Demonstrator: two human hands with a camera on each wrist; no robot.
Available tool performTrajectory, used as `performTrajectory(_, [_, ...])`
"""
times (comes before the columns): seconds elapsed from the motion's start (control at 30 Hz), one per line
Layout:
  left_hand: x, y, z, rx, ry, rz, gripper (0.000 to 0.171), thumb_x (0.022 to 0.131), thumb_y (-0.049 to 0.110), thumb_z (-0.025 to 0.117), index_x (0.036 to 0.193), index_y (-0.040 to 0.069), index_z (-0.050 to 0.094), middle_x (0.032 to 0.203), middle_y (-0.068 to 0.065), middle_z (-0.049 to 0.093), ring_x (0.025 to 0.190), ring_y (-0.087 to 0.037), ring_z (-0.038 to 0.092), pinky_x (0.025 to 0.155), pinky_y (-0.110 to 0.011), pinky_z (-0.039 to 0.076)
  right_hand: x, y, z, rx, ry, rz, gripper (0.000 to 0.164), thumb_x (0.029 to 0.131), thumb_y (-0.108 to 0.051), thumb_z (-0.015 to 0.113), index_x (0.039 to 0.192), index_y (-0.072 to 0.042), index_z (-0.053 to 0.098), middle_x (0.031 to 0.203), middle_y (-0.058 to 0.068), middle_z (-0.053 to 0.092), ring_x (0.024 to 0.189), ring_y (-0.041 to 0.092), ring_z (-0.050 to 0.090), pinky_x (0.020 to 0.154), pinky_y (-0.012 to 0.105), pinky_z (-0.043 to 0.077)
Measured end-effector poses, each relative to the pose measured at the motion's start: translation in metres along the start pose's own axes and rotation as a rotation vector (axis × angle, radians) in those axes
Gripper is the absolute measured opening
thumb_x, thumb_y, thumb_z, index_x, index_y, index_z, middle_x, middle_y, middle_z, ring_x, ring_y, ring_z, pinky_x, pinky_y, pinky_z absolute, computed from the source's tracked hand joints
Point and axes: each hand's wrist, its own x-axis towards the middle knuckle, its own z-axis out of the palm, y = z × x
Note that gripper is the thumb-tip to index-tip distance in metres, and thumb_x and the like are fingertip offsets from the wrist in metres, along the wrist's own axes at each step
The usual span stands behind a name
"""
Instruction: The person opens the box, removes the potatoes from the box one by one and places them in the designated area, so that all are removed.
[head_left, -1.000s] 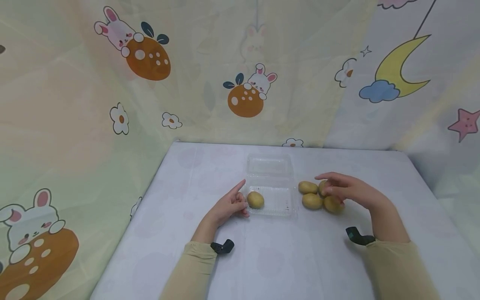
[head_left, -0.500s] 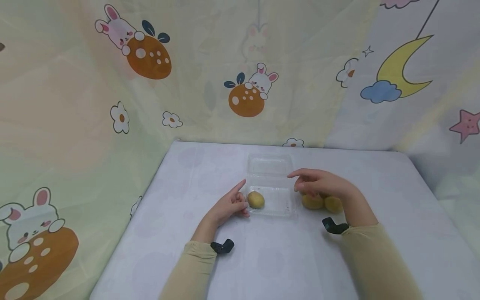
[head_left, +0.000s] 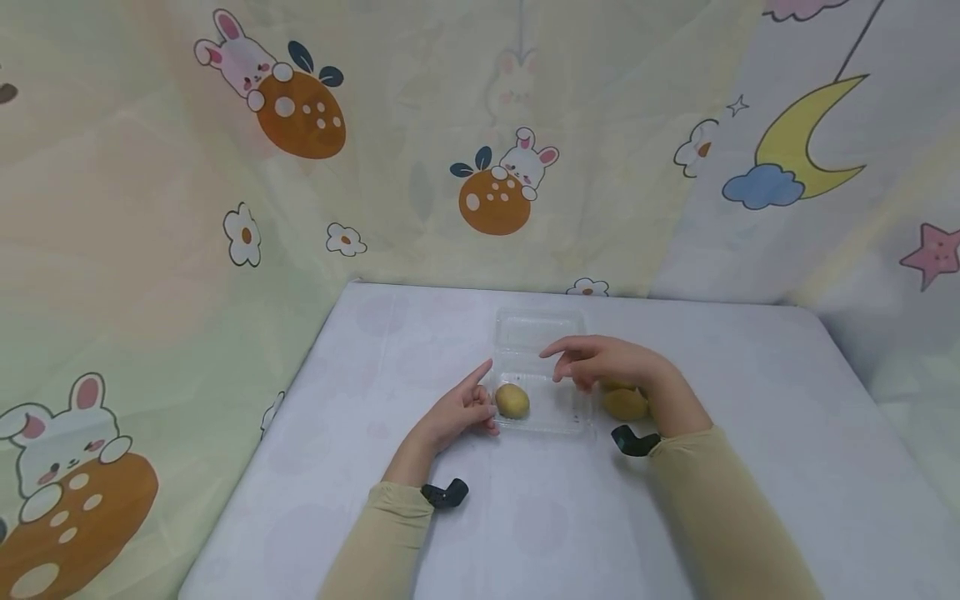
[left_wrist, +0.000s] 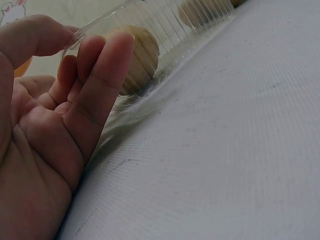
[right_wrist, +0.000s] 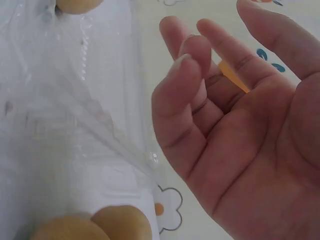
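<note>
A clear plastic hinged container (head_left: 551,417) lies with its lid (head_left: 528,327) folded back. One potato (head_left: 513,401) sits at the left of its base. At that left side, my left hand (head_left: 453,414) pinches the rim in the left wrist view, its index finger pointing outward. Over the container's right part hovers my right hand (head_left: 611,364), fingers loosely bent. Nothing shows between those fingers in the right wrist view. Right of the container, loose potatoes (head_left: 626,406) lie together, partly hidden beneath the right hand and wrist.
A pale cloth covers the table (head_left: 517,533). Behind and beside it hangs a curtain (head_left: 405,125) printed with rabbits, flowers and a moon. Each wrist wears a small black camera (head_left: 446,493).
My right hand has moved left from the loose potatoes to above the container. The left hand, the container and the potato inside have stayed put.
</note>
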Motion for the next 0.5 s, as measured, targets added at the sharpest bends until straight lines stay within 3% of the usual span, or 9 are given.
performTrajectory(0.33, [-0.001,0.002,0.001,-0.009,-0.004,-0.007,0.089,0.092,0.004,0.063,0.16,0.025,0.01,0.089,-0.001,0.049,0.075,-0.016,0.064,0.082,-0.044,0.062,0.018,-0.007,0.011,-0.006,-0.051,0.106,0.037,0.094,-0.041,0.064,0.131,-0.043,0.057,0.12,0.014,0.064,0.083,0.028,0.061,0.087,0.051,0.048])
performTrajectory(0.5, [0.0,0.001,0.0,-0.009,-0.011,-0.001,0.089,0.093,0.004,0.063,0.16,0.024,0.009,0.089,-0.002,0.049,0.076,-0.015,0.064,0.082,-0.043,0.062,0.025,-0.01,0.012,-0.007,-0.093,0.125,0.044,0.095,-0.039,0.063,0.138,-0.035,0.055,0.12,0.015,0.064,0.083,0.025,0.061,0.088,0.049,0.05])
